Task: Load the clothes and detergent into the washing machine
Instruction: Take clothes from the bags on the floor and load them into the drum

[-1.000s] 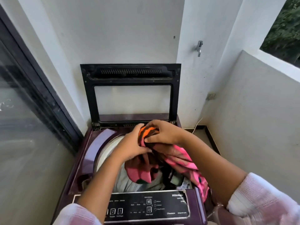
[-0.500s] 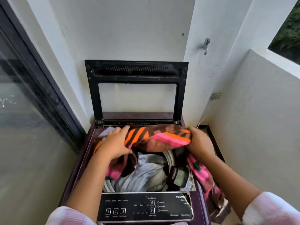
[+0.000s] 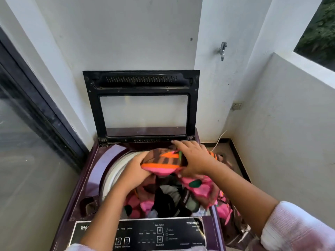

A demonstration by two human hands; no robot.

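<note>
A purple top-loading washing machine stands in front of me with its black glass lid raised against the wall. Over the drum opening I hold a bunched pink, orange and brown striped cloth. My left hand grips its left side, and my right hand presses on its right side from above. Part of the same cloth trails over the machine's right edge. Below, the drum holds black, grey and pink clothes. No detergent is in view.
The black control panel runs along the machine's front edge. A sliding glass door is at the left. White walls close in behind and to the right, with a tap, a wall socket and a white cable.
Half a second ago the cloth was stretched wide between my hands. Now the hands have come together over the drum and the cloth is bunched between them.
</note>
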